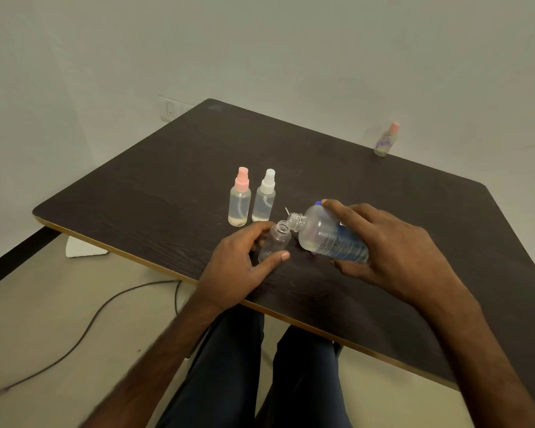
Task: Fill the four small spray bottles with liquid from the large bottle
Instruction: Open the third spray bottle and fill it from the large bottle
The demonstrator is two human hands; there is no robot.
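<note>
Necks line up for pouring: our left hand (238,264) grips the uncapped clear small bottle (274,244) steady; our right hand (393,251) clasps the tilted large blue-labelled bottle (325,233).

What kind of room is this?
Probably a plain office or workroom, though I can't be sure. A dark wooden table stands near bare pale walls. What looks like a socket plate sits low on the wall, and a cable trails over the floor.
</note>
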